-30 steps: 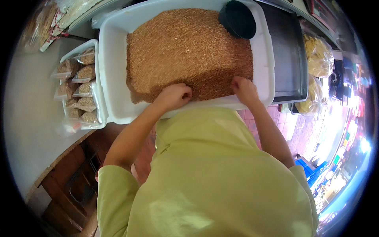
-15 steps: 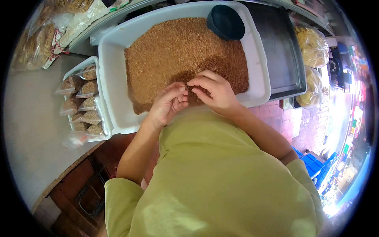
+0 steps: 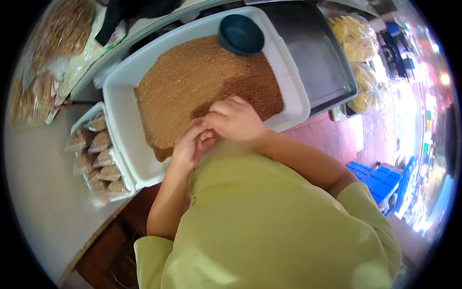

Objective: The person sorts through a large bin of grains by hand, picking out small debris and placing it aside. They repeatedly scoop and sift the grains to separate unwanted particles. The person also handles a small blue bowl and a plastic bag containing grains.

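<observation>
A large white plastic tub (image 3: pixel 124 144) holds a heap of brown grain (image 3: pixel 178 82), darker toward the right. Over the near edge of the heap my two hands meet. My left hand (image 3: pixel 189 147) is turned palm up with its fingers curled and thumb raised. Across its fingertips lies my right hand (image 3: pixel 236 119), its fingers bent and closed against them. Anything between the fingers is hidden or too small to make out. A dark teal bowl (image 3: pixel 241 34) rests tilted on the grain in the tub's far right corner.
Left of the tub, a smaller white tray (image 3: pixel 126 185) holds several clear bags of grain (image 3: pixel 103 156). A dark metal tray (image 3: pixel 313 58) stands at the right. Bags of yellow food (image 3: pixel 353 38) lie beyond it. Blue crates (image 3: pixel 380 183) sit on the tiled floor.
My right hand has moved in over the left hand's fingertips, closing the small gap between them. The view has turned slightly, so the tub sits further left and tilted. The bowl stays put.
</observation>
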`<state>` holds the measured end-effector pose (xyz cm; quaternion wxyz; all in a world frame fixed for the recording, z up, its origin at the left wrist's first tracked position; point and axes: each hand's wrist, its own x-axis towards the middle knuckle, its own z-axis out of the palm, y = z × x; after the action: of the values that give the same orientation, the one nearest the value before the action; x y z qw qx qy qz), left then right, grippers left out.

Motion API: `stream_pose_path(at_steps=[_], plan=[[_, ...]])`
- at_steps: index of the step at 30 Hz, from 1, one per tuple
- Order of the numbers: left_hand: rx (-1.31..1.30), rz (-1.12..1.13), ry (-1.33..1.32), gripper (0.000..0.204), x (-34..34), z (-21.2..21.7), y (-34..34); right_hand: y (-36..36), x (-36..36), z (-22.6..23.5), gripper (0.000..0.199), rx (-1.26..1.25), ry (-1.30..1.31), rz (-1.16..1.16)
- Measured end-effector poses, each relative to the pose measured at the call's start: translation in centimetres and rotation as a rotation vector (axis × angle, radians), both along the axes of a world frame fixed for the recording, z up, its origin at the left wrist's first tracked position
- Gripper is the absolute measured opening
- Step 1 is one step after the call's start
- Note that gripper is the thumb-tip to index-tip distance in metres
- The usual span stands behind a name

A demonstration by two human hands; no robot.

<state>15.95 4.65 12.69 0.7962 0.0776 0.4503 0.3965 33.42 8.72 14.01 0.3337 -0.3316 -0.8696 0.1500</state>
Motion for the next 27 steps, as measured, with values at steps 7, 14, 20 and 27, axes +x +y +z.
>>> stream_pose_path(at_steps=[7, 14, 20, 27], plan=[[0.082, 0.009, 0.264, 0.012, -0.5, -0.8, -0.2, 0.2, -0.7, 0.0, 0.011, 0.031, -0.033, -0.032], [0.109, 0.051, 0.314, 0.010, -0.1, -0.3, -0.3, 0.0, -0.8, -0.3, 0.013, -0.020, -0.115, -0.026], [0.092, 0.049, 0.317, 0.010, 0.2, 0.4, -0.3, 0.0, -0.8, -0.5, 0.012, -0.038, -0.121, -0.060], [0.188, 0.067, 0.368, 0.009, 0.2, 0.3, -0.5, -0.2, -0.8, -0.3, 0.014, -0.062, -0.074, -0.050]])
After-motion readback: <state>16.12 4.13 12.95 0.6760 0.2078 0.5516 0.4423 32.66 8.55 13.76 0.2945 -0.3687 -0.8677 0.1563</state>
